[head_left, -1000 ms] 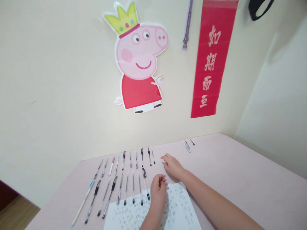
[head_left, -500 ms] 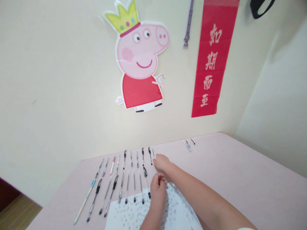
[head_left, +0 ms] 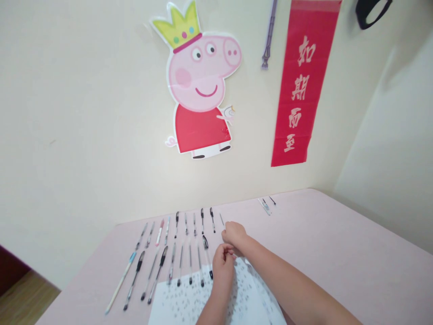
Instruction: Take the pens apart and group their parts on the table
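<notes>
Pens lie in two neat rows toward the table's far left corner, running from the far edge to a white sheet covered in small marks at the near edge. The left hand hangs over the sheet's far edge, fingers curled closed against the thumb, just right of the last pen in the near row. The right hand sits just beyond it, also curled shut, the two nearly touching (I cannot tell whether anything thin is pinched between them). A slim refill lies just past the right hand. Two small pieces rest well apart by the far edge.
</notes>
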Demonstrator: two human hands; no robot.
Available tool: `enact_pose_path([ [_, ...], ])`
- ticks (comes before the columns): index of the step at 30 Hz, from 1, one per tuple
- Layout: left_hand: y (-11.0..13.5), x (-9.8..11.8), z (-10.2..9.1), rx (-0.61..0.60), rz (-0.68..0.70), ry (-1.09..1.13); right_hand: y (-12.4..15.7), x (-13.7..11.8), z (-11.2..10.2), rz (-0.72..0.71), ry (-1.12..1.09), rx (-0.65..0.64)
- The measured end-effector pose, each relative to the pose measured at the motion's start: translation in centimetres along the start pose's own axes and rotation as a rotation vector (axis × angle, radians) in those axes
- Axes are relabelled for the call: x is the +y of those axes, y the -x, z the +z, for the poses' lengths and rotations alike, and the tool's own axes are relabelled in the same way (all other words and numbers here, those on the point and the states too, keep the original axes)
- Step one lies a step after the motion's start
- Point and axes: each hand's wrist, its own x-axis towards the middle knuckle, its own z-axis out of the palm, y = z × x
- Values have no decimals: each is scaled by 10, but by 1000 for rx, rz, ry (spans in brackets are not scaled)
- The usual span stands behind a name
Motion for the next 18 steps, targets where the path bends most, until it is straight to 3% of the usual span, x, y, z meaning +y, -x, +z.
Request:
enact_pose_path([
  [5,-2,-3,-1,4,-19,13,20,21,0,0,-109,79],
  [12,-5,-9,-1,42,-58,42,42,49,-10,-132,-345,52],
  [18,0,3,-1,20,-51,90,73,43,-34,-308,-390,92],
])
